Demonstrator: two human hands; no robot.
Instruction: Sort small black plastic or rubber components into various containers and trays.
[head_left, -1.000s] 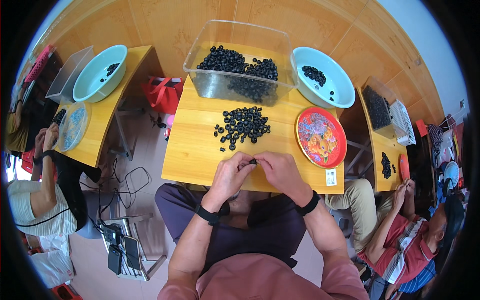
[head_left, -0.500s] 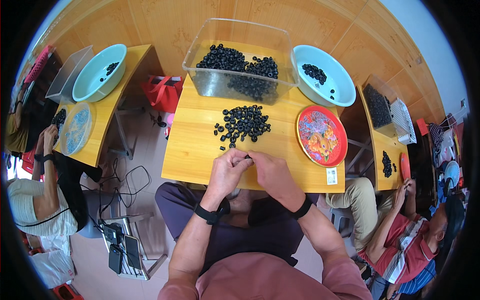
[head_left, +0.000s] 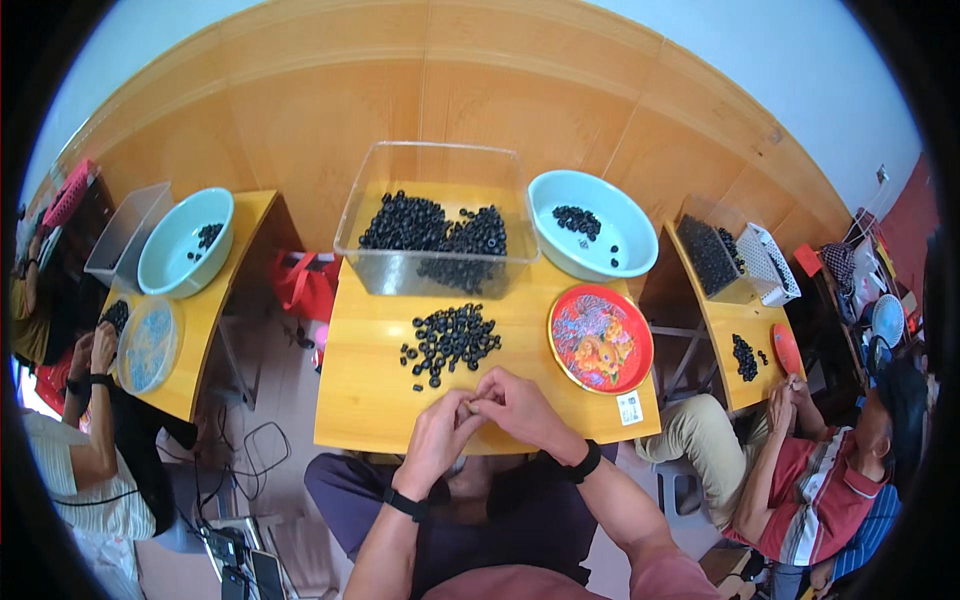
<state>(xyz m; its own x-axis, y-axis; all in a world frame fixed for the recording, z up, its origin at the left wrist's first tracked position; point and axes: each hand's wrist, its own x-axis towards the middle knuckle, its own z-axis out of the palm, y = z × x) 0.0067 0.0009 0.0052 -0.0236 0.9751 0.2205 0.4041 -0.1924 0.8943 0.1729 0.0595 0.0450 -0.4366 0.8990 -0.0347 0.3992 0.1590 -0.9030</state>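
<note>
My left hand (head_left: 437,432) and my right hand (head_left: 520,408) meet fingertip to fingertip over the front edge of the wooden table (head_left: 365,425). Both are closed in a pinch, and the fingers hide whatever small thing is between them. Just beyond lies a loose pile of small black ring-shaped pieces (head_left: 455,340), a few of them with a hole showing. To the right of my right hand is a round red tray (head_left: 641,362) with a flower pattern and thin, pale bluish bits on it.
A clear plastic bin (head_left: 400,285) of black pieces stands behind the pile, beside a light-blue basin (head_left: 630,235) holding a few more. A white label (head_left: 629,407) is at the table's front right. People sit at side tables left (head_left: 205,345) and right (head_left: 745,390).
The view has tilted up, so the table sits lower in it. A black piece that showed between my fingertips is now hidden. My right hand has turned and its fingers bend over the left's.
</note>
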